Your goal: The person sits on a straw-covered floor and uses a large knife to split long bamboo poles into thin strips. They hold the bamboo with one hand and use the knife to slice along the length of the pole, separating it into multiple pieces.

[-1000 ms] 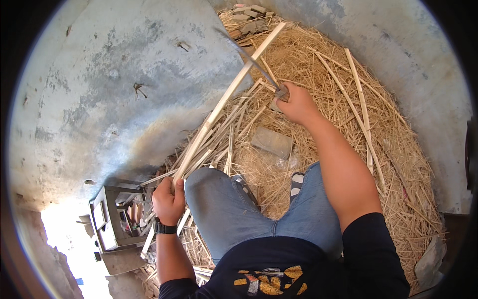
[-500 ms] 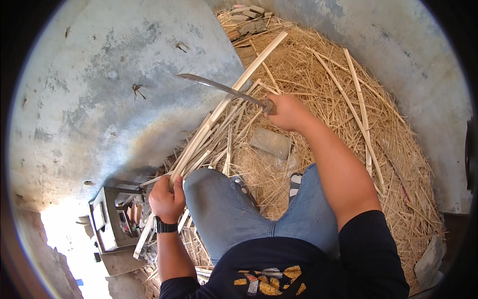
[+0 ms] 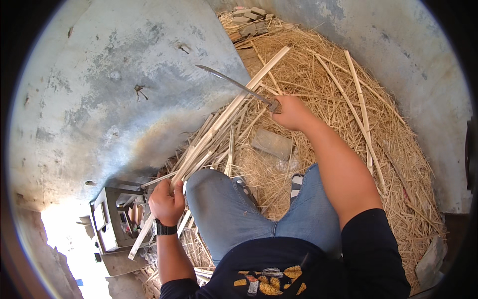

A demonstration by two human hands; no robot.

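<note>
My left hand (image 3: 167, 202), a black watch on its wrist, is closed around a long pale split-wood strip (image 3: 227, 117), perhaps bamboo. The strip slants from beside my left knee up to the far right, and its lower end sticks out below my fist. In my right hand (image 3: 291, 112) is the handle of a machete (image 3: 226, 78) with a slim, slightly curved blade. That blade lies across the upper part of the strip, its tip pointing to the far left. Whether the edge bites into the wood cannot be made out.
More pale strips (image 3: 206, 142) are heaped beyond my left knee. A grey brick (image 3: 272, 143) lies between my feet on straw-like shavings (image 3: 298, 65). Loose strips (image 3: 359, 99) rest at the right. A weathered wall (image 3: 99, 99) and a small open cabinet (image 3: 117, 219) stand left.
The strip has shifted down toward me, its far end lower than before. My right hand and the machete have moved slightly right, and the blade points a little more away from me.
</note>
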